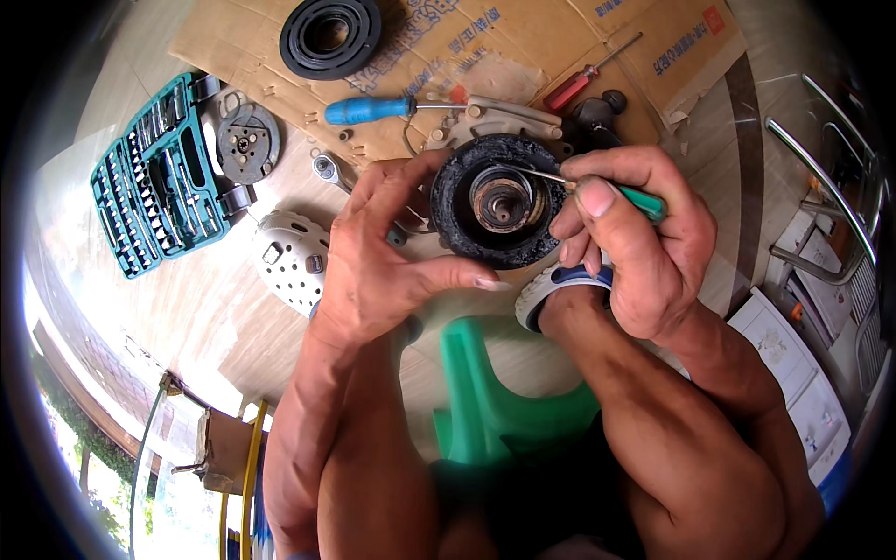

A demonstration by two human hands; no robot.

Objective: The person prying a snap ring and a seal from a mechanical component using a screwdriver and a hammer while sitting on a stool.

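Note:
A greasy black pulley faces up in front of me, with a round metal hub in its hollow middle. Around its left side curls my left hand, fingers at the rim and thumb spread along the lower edge. My right hand is closed on a small screwdriver with a green handle. The screwdriver's thin shaft crosses the pulley's upper right rim, its tip over the hollow near the hub. Just beyond the pulley, partly hidden by it, is a grey metal housing.
Flattened cardboard bears another black pulley, a blue-handled screwdriver and a red one. At left lie an open teal socket set, a round metal plate and a ratchet. A green plastic stool is between my legs.

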